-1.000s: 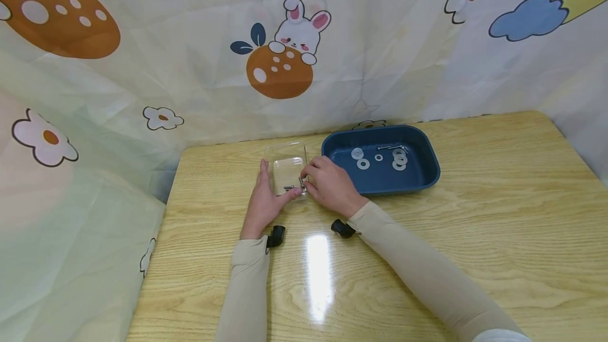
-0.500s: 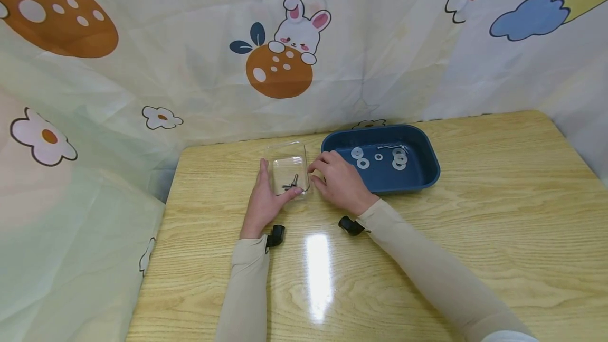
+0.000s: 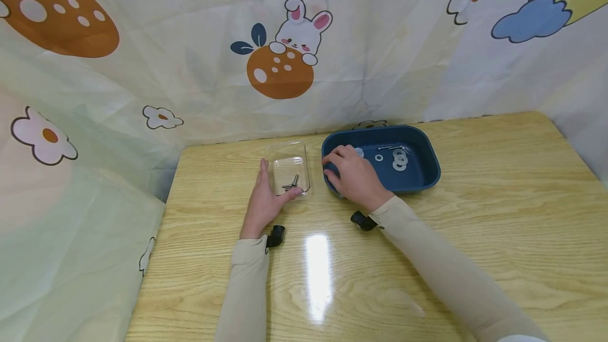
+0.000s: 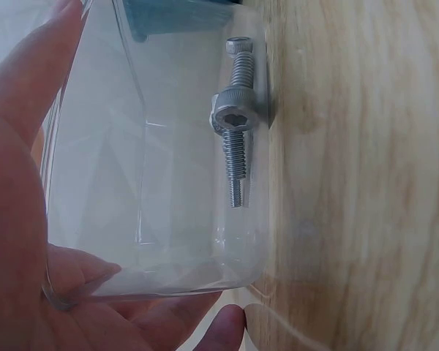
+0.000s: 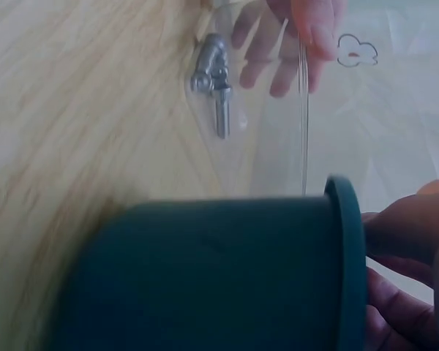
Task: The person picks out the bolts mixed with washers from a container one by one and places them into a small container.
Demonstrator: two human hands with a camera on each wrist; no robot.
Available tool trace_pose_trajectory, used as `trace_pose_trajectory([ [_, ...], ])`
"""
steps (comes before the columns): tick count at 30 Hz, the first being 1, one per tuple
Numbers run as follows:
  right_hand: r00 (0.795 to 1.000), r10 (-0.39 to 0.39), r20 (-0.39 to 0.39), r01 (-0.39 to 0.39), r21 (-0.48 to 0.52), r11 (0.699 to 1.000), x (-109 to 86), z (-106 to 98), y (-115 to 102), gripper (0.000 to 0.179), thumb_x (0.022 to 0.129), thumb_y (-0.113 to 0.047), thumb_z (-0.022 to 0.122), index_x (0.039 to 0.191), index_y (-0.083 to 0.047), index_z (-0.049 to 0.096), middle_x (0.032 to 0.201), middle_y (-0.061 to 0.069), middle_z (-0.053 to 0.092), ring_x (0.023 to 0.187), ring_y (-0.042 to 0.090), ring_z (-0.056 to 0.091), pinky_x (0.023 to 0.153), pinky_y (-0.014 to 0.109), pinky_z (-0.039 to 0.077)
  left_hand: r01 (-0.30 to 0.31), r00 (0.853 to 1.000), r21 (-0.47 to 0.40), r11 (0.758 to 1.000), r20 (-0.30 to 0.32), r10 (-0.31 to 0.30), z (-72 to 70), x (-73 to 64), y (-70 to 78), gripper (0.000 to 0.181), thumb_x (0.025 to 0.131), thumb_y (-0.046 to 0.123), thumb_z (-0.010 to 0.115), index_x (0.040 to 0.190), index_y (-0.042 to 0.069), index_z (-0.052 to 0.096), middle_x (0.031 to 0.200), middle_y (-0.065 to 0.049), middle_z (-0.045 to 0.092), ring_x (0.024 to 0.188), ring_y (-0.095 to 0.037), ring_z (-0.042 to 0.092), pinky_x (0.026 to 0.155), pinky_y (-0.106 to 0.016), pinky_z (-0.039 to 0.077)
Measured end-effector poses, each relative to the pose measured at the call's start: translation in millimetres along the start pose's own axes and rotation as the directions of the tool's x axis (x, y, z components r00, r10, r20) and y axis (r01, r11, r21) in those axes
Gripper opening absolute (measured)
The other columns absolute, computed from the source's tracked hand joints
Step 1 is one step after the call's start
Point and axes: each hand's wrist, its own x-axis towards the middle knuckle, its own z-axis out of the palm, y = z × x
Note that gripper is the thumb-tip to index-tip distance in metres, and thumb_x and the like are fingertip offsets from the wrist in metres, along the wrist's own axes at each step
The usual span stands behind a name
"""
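Box [image 3: 287, 167] clear glossy plastic; screws [image 4: 238, 106] at its 6 o'clock ridged metal; tray [image 3: 387, 177], 3 o'clock, smooth, probably plastic; table [image 3: 499, 189] glossy wood.

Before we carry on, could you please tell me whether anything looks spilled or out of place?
Nothing stands out: the clear box and blue tray stand upright, with screws inside the box and washers inside the tray.

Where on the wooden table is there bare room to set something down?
Bare: right of the blue tray; between the beige sleeves. Crowded: the narrow gap between tray and clear box, left hand at the box, right hand over the tray.
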Motion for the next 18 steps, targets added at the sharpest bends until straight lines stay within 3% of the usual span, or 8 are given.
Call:
trace_pose_trajectory([
  [18, 0.998, 0.065, -0.018, -0.066, -0.02, 0.998, -6.8, -9, 37, 0.023, 0.084, -0.017, 0.068, 0.105, -0.009, 0.066, 0.106, 0.008, 0.057, 0.096, 0.024, 0.05, 0.071, 0.035, 0.051, 0.0, 1.0, 0.023, 1.0, -0.004, 0.0, 1.3, -0.7, -0.2, 0.125, 0.065, 0.068, 0.068, 0.149, 0.016, -0.008, 0.155, -0.001, 0.004, 0.14, -0.025, 0.009, 0.111, -0.044, 0.017],
])
